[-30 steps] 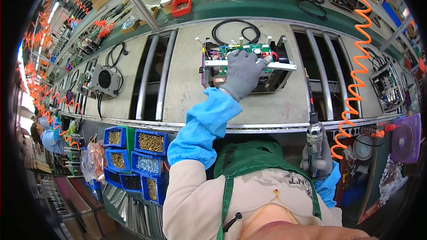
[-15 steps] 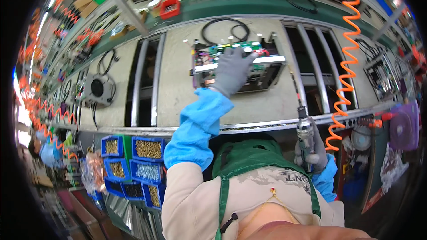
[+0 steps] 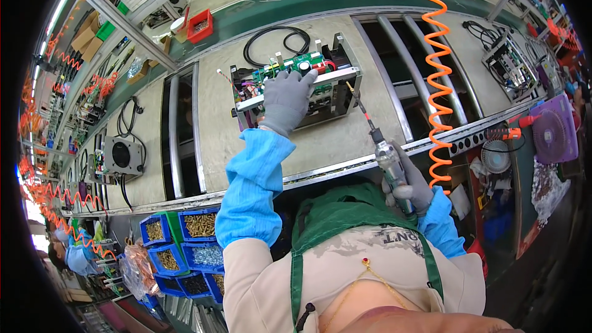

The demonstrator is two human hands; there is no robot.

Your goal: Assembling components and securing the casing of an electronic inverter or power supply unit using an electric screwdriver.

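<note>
My left hand (image 3: 287,100), in a grey glove, rests over the near metal bar of an open electronics chassis (image 3: 336,76). Its fingers curl onto the chassis, their tips partly hidden. A green circuit board (image 3: 302,61) with wires and a round component shows just past them. At the lower right, my gloved right hand (image 3: 412,182) is wrapped round a power screwdriver (image 3: 390,161). Its long bit points up and left, the tip close to the chassis's right side and apart from it. A black cable (image 3: 275,32) loops behind the chassis.
Blue bins (image 3: 200,225) of screws stand at the near left. A boxy unit with a fan (image 3: 121,155) sits farther left on the line. Metal rollers (image 3: 412,61) lie right of the chassis, below an orange coiled hose (image 3: 439,80). A purple fan (image 3: 552,128) is at the far right.
The screwdriver in my right hand has come up and left, its bit now closer to the chassis. My left hand stays on the chassis while the whole view has shifted and turned.
</note>
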